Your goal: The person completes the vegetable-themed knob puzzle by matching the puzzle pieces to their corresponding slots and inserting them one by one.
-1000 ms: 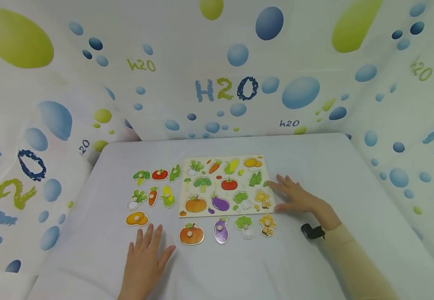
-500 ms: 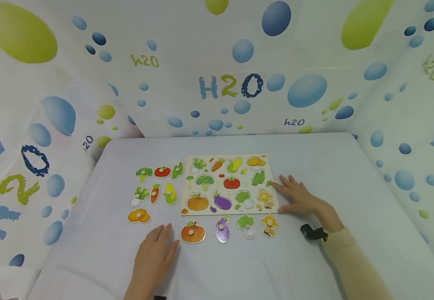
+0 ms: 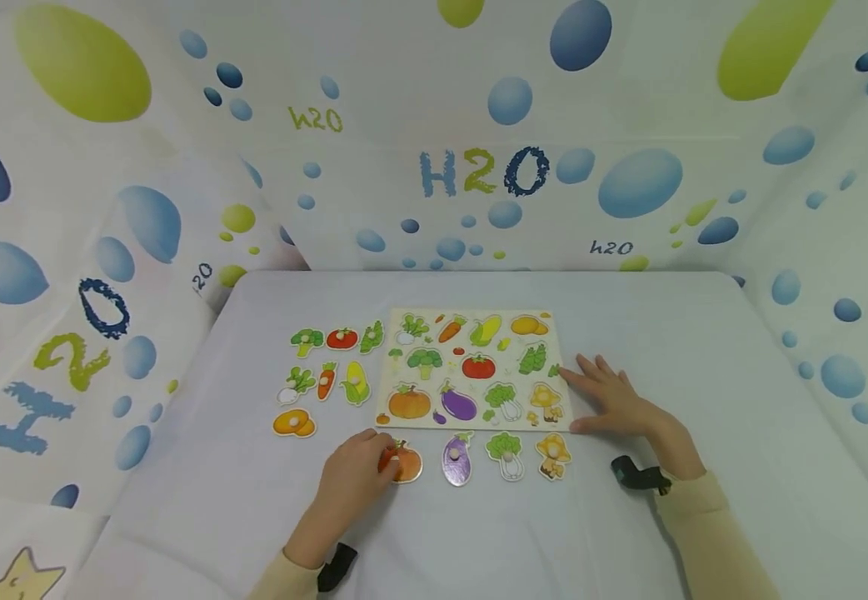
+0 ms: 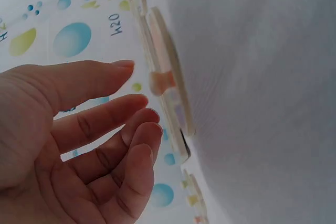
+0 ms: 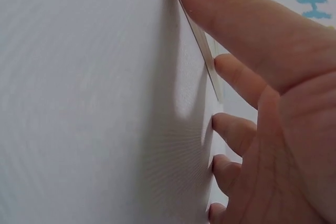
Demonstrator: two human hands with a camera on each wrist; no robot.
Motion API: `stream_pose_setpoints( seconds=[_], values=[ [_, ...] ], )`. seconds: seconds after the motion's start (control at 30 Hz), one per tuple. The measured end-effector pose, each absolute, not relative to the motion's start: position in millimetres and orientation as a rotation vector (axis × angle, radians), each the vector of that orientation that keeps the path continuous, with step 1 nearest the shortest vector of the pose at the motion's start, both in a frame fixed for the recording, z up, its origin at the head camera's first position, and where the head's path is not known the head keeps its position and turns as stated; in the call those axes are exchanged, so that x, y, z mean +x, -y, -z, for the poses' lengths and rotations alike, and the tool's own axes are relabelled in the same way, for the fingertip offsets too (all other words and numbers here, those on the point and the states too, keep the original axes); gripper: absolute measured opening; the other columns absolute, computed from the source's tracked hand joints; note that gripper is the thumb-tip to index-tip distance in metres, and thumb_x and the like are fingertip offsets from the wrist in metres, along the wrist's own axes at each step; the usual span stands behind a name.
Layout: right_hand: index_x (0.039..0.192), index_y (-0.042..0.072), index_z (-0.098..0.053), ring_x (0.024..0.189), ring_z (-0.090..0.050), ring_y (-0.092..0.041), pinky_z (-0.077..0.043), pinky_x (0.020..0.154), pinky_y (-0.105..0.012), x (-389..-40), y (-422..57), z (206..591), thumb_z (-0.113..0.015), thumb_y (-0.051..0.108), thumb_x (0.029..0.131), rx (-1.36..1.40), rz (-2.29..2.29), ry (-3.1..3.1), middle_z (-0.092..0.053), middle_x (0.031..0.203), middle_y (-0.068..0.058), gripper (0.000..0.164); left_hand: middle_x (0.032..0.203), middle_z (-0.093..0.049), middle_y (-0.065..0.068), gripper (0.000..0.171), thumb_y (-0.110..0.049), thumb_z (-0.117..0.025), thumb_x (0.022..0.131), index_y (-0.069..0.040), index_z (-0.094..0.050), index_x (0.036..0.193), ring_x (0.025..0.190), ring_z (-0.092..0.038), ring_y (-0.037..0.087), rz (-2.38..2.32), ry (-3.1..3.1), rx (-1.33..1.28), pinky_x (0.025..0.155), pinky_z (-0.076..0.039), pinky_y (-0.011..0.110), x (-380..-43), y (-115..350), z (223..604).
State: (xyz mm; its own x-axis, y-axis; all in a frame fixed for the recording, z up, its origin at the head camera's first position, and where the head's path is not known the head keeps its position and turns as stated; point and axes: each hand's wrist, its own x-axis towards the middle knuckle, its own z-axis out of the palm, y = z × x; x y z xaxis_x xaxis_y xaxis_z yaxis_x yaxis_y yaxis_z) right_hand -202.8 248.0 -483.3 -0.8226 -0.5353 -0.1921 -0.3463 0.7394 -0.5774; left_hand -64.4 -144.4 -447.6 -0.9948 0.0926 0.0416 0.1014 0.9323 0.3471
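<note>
My left hand (image 3: 350,482) reaches over the left part of a wooden pumpkin puzzle piece (image 3: 409,466). In the left wrist view its thumb and loosely bent fingers are apart, just short of the piece's knob (image 4: 161,83). A flat puzzle board (image 3: 434,333) with printed vegetables lies behind the pumpkin piece. At the board's right edge my right hand (image 3: 617,402) rests with spread fingers. Its thumb touches the board's edge (image 5: 202,43) in the right wrist view. To the right of the pumpkin piece lie an eggplant piece (image 3: 457,467), a bok choy piece (image 3: 510,469) and a mushroom piece (image 3: 553,469).
Left of the board lie several more knobbed pieces, among them broccoli (image 3: 306,340), tomato (image 3: 341,337), carrot (image 3: 326,385), corn (image 3: 357,392) and potato (image 3: 285,419). All rest on a white-covered table (image 3: 509,550), with a patterned curtain (image 3: 374,200) around it.
My left hand has moved up and right, from flat beside the pumpkin piece to over it, its fingers bending. The right hand stays by the board. The head view has shifted slightly.
</note>
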Motion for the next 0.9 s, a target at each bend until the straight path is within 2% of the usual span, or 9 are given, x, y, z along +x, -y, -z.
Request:
stream_pose_setpoints(
  seconds=[0.13, 0.37, 0.7, 0.9],
  values=[
    [0.151, 0.011, -0.035, 0.145, 0.006, -0.053, 0.007, 0.109, -0.072, -201, -249, 481, -0.076, 0.047, 0.078, -0.668, 0.767, -2.598, -0.009, 0.160, -0.029, 0.092, 0.071, -0.054, -0.002, 0.013, -0.012, -0.079, 0.078, -0.007, -0.069, 0.085, 0.064, -0.043, 0.011, 0.539, 3.063, -0.239, 0.057, -0.038, 0.023, -68, 141, 453],
    [0.151, 0.011, -0.035, 0.146, 0.006, -0.051, 0.007, 0.110, -0.070, -200, -247, 481, -0.077, 0.046, 0.078, -0.648, 0.762, -2.599, -0.009, 0.160, -0.027, 0.092, 0.067, -0.048, -0.003, 0.014, -0.010, -0.078, 0.080, -0.007, -0.065, 0.081, 0.063, -0.041, 0.011, 0.614, 3.136, -0.194, 0.058, -0.037, 0.022, -72, 141, 457],
    [0.151, 0.010, -0.035, 0.145, 0.006, -0.053, 0.007, 0.109, -0.072, -199, -247, 480, -0.077, 0.045, 0.078, -0.668, 0.796, -2.593, -0.010, 0.159, -0.029, 0.091, 0.067, -0.048, -0.003, 0.013, -0.007, -0.078, 0.080, -0.006, -0.065, 0.080, 0.064, -0.042, 0.012, 0.765, 3.125, -0.192, 0.058, -0.038, 0.021, -75, 144, 459],
    [0.151, 0.010, -0.035, 0.146, 0.007, -0.051, 0.008, 0.110, -0.071, -200, -248, 481, -0.077, 0.044, 0.078, -0.656, 0.801, -2.583, -0.008, 0.160, -0.028, 0.091, 0.069, -0.054, -0.003, 0.011, -0.006, -0.078, 0.079, -0.007, -0.067, 0.081, 0.067, -0.046, 0.011, 0.956, 3.102, -0.140, 0.061, -0.043, 0.021, -76, 150, 462]
  ],
)
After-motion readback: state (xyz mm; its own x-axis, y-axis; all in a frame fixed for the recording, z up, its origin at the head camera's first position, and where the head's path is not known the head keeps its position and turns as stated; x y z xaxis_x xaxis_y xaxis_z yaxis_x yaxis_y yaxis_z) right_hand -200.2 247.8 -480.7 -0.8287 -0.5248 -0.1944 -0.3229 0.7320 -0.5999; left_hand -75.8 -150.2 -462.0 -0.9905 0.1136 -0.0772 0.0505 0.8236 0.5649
